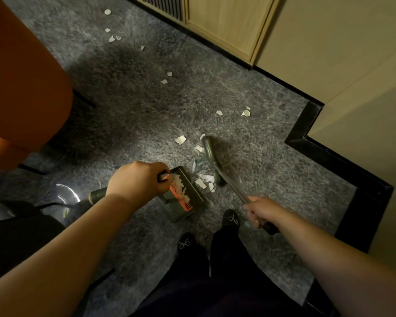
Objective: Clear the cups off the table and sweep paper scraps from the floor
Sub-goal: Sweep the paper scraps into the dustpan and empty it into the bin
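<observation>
Head view. Your left hand [136, 179] has its fingers curled tight round the dustpan [183, 195] handle, knuckles up; the dark green pan sits on the carpet [128, 115] in front of your feet, mouth facing right. Torn white scraps lie inside it over an orange comb-like strip [181, 197].

Your right hand [262, 210] has its fingers wrapped round the broom handle [232, 186], which slants up and left to the broom head [212, 156]. The head is blurred, resting on the carpet just right of the pan's mouth.

Paper scraps [204, 181]: a small heap lies between broom head and pan lip, touching or nearly touching both. More pieces sit just beyond the head, a pair further off toward the wall corner, and a loose trail runs away to the top left.

Room: grey shaggy carpet, black skirting [306, 143] stepping round a cream wall, pale wood cabinet doors [226, 21] at top. An orange chair [21, 83] stands on the left. Your dark slippers [231, 219] and dark trousers show at bottom.
</observation>
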{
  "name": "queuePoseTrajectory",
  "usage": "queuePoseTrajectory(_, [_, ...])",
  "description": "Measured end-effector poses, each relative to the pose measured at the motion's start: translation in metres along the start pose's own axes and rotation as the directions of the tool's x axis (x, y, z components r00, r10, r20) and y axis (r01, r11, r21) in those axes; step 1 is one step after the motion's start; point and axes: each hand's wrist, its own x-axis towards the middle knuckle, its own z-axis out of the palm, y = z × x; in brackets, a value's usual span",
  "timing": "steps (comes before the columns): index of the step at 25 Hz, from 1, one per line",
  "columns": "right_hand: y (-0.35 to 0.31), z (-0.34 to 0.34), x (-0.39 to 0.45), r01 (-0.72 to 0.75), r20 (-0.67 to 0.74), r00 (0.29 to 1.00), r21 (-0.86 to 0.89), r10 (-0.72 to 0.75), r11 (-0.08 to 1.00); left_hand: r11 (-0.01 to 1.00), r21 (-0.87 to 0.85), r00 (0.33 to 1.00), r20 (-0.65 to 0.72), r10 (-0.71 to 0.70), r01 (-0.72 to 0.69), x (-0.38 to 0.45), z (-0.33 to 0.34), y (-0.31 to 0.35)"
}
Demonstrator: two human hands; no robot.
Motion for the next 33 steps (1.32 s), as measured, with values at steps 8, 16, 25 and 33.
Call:
queuePoseTrajectory(8, [0.006,0.063,-0.035,-0.119,0.173,0.981,0.21,0.083,0.971,1.0,-0.003,0.999,-0.018,0.031,-0.031,-0.022,0.011,-0.021])
queuePoseTrajectory(16, [0.013,0.063,-0.07,-0.048,0.098,0.995,0.281,0.022,0.958,1.0,-0.015,0.999,-0.036,0.022,-0.023,-0.043,0.015,-0.039])
queuePoseTrajectory(25, [-0.023,0.038,-0.065,0.023,0.009,1.0,0.271,-0.026,0.962,0.95,-0.225,0.96,-0.128,-0.249,0.217,-0.044,0.013,-0.05])
queuePoseTrajectory(33, [-0.101,-0.008,-0.025,0.034,-0.033,0.999,0.209,-0.028,0.977,0.941,-0.171,0.941,-0.121,-0.315,0.293,0.024,-0.008,-0.079])
